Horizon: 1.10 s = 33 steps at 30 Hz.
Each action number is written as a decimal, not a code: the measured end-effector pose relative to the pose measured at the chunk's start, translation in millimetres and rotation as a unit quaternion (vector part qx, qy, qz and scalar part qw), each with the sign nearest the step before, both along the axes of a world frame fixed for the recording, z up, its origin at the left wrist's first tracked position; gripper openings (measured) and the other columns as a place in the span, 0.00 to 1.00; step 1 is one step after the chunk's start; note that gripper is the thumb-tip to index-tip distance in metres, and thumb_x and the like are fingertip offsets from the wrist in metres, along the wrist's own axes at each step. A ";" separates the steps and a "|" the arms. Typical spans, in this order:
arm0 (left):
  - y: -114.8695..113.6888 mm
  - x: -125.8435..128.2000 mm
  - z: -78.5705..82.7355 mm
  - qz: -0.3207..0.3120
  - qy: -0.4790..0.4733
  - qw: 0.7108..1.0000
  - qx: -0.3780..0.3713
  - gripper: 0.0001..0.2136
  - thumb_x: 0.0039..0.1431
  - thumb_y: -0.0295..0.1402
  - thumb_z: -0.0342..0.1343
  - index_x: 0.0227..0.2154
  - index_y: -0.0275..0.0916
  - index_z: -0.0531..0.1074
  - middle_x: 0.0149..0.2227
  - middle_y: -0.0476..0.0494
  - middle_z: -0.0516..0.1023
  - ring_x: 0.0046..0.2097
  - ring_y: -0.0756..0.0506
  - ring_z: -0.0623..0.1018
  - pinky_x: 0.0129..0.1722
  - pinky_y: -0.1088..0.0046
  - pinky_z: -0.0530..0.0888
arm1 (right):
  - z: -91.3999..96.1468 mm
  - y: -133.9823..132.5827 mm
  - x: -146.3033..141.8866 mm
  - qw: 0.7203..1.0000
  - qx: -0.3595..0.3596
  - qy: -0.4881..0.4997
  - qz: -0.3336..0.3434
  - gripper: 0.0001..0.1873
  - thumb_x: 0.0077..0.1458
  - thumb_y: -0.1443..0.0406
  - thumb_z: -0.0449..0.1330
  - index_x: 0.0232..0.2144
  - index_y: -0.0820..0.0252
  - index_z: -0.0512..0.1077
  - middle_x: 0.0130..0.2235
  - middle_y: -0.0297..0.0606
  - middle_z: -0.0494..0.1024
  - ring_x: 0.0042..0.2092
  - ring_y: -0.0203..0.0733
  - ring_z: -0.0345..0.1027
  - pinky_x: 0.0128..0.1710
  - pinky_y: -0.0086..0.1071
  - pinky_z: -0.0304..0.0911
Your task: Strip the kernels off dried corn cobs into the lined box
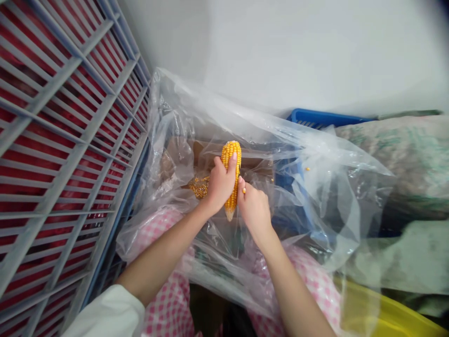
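Note:
In the head view, my left hand (221,181) is wrapped round a yellow ear of corn (231,152), its thumb lying along the kernels. The cob stands nearly upright in the picture, its pale pointed end toward me. Against its right side is my right hand (255,206), fingers curled and thumb pressed close to the kernels. A thin dark line shows on the cob just above that thumb; whether it is a gap or a tool tip I cannot tell. One loose kernel (244,190) shows at the right hand. Loose corn kernels (199,187) lie in a clear plastic bag (175,140) beneath.
A tall slatted crate (75,142) with red contents rises on the left. To the right are a blue basket (326,117), partly under the plastic, and a stuffed woven sack (403,164). Something yellow (393,309) lies at lower right. A white wall (280,56) stands behind.

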<state>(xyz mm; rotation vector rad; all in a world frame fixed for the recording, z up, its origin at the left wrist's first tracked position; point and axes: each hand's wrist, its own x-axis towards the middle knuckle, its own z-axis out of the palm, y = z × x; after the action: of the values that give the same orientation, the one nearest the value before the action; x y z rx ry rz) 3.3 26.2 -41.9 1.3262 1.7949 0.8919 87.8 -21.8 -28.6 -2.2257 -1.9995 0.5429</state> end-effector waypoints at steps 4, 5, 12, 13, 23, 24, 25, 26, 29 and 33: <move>-1.1 -2.6 -0.8 0.011 -0.031 0.999 -0.028 0.18 0.57 0.52 0.39 0.27 0.41 0.57 0.26 0.44 0.70 0.30 0.45 0.71 0.28 0.72 0.62 | -3.7 0.6 1.5 0.999 0.009 0.011 0.028 0.27 0.63 0.60 0.35 0.29 0.62 0.72 0.28 0.45 0.77 0.26 0.40 0.69 0.24 0.30 0.45; -0.5 -3.5 -1.5 0.015 -0.047 0.998 -0.032 0.18 0.56 0.52 0.39 0.26 0.40 0.57 0.26 0.45 0.70 0.30 0.46 0.71 0.29 0.72 0.62 | -4.2 1.3 2.5 0.999 0.012 0.013 0.038 0.27 0.63 0.60 0.35 0.29 0.62 0.72 0.28 0.45 0.77 0.26 0.40 0.69 0.24 0.30 0.45; 8.8 -15.9 -0.5 -0.013 -0.248 0.961 -0.117 0.22 0.52 0.55 0.44 0.23 0.38 0.63 0.21 0.49 0.66 0.23 0.51 0.67 0.24 0.75 0.62 | -10.9 12.5 21.0 0.993 0.056 0.009 0.103 0.27 0.62 0.57 0.36 0.30 0.60 0.72 0.25 0.43 0.76 0.24 0.39 0.67 0.25 0.31 0.43; 10.4 -18.4 1.7 -0.033 -0.293 0.945 -0.145 0.23 0.52 0.55 0.44 0.22 0.38 0.64 0.20 0.50 0.65 0.21 0.52 0.66 0.22 0.75 0.61 | -10.8 14.5 25.5 0.991 0.066 0.019 0.114 0.26 0.62 0.57 0.37 0.30 0.60 0.72 0.25 0.42 0.76 0.24 0.39 0.67 0.25 0.30 0.43; 11.4 -24.0 17.6 -0.077 -0.381 0.909 -0.152 0.19 0.48 0.50 0.53 0.29 0.37 0.67 0.23 0.50 0.70 0.22 0.53 0.69 0.21 0.78 0.65 | 7.9 15.1 39.9 0.949 0.097 0.296 -0.049 0.26 0.57 0.49 0.42 0.16 0.59 0.55 0.17 0.28 0.54 0.22 0.31 0.49 0.23 0.26 0.44; 10.7 -22.3 17.5 -0.062 -0.377 0.913 -0.141 0.18 0.49 0.49 0.53 0.29 0.37 0.66 0.24 0.49 0.70 0.24 0.53 0.70 0.22 0.78 0.65 | 6.6 14.7 36.7 0.942 0.092 0.316 -0.065 0.26 0.57 0.48 0.41 0.17 0.59 0.53 0.17 0.28 0.53 0.22 0.31 0.48 0.23 0.26 0.44; 10.1 -20.3 17.4 -0.050 -0.374 0.916 -0.135 0.17 0.50 0.48 0.52 0.30 0.37 0.66 0.25 0.49 0.70 0.25 0.53 0.70 0.23 0.78 0.65 | 4.9 14.5 32.8 0.936 0.082 0.335 -0.073 0.25 0.57 0.48 0.41 0.17 0.59 0.52 0.18 0.28 0.53 0.22 0.31 0.48 0.23 0.26 0.44; 9.6 -18.3 17.1 -0.042 -0.371 0.918 -0.132 0.17 0.51 0.48 0.52 0.30 0.37 0.65 0.26 0.49 0.70 0.26 0.53 0.70 0.24 0.78 0.65 | 3.2 14.2 28.6 0.930 0.070 0.353 -0.073 0.25 0.57 0.48 0.41 0.18 0.58 0.52 0.18 0.28 0.53 0.22 0.31 0.48 0.22 0.26 0.44; 8.3 -13.5 15.9 -0.026 -0.364 0.923 -0.126 0.16 0.52 0.47 0.50 0.30 0.36 0.65 0.27 0.49 0.69 0.27 0.53 0.69 0.26 0.78 0.64 | 0.2 13.1 16.6 0.912 0.044 0.403 -0.069 0.23 0.57 0.48 0.42 0.21 0.58 0.56 0.19 0.27 0.55 0.22 0.31 0.49 0.22 0.25 0.46; 6.8 -11.0 14.8 -0.011 -0.348 0.933 -0.094 0.17 0.51 0.49 0.51 0.30 0.37 0.64 0.27 0.49 0.68 0.28 0.52 0.70 0.28 0.77 0.65 | 1.6 10.8 11.1 0.898 0.049 0.428 -0.093 0.22 0.57 0.49 0.40 0.25 0.58 0.61 0.18 0.27 0.56 0.22 0.32 0.51 0.23 0.25 0.48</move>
<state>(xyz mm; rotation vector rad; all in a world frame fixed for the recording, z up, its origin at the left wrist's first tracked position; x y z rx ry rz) -7.7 33.1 -27.1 0.7644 1.2608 0.9900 98.9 -11.0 -27.0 -1.6319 -1.3009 1.1147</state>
